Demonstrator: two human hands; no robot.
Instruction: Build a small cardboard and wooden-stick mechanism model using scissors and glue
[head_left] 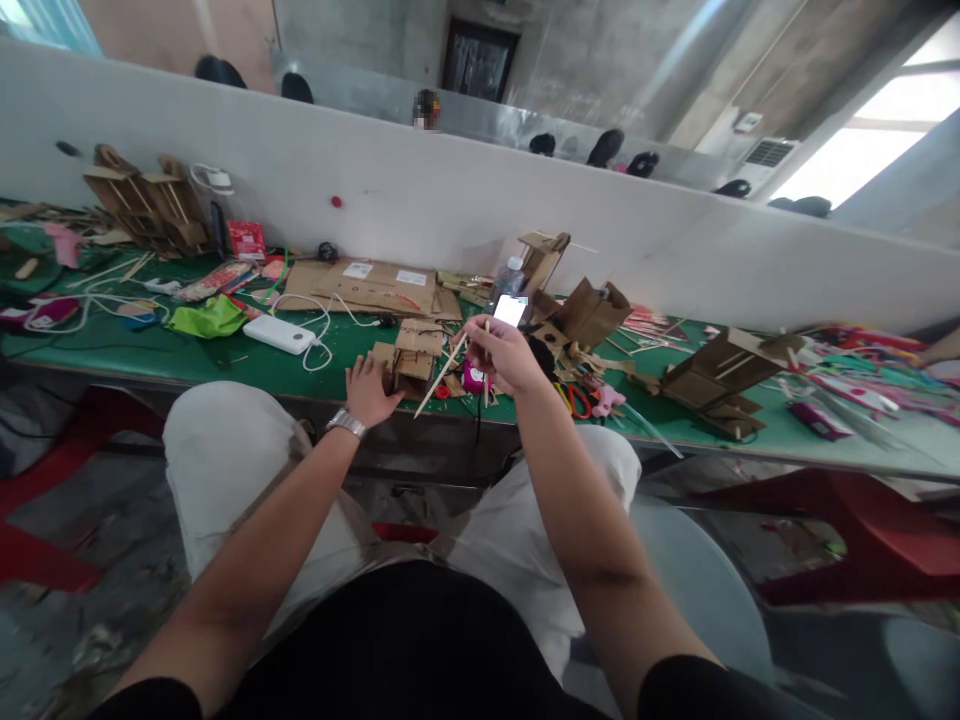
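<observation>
My right hand (499, 352) is closed in a pinch around a thin wooden stick (433, 392), which slants down to the left with its lower end near the table's front edge. Lower and to the left, my left hand (370, 392) has its fingers spread and rests against the left side of a small folded cardboard model (417, 352). A watch with a metal band (346, 424) is on that wrist. Just under the stick lie a red ring-shaped piece (442, 391) and a pink item (474, 377). Beyond my right hand is a phone with a lit screen (511, 310).
On the green table (360, 350) lie a white power bank (279, 334) with cables, flat cardboard (360, 288) and a green bag (206, 318). A plastic bottle (511, 280), a pink glue gun (606, 400) and more cardboard models (724, 370) stand rightward. A white partition (420, 200) runs behind.
</observation>
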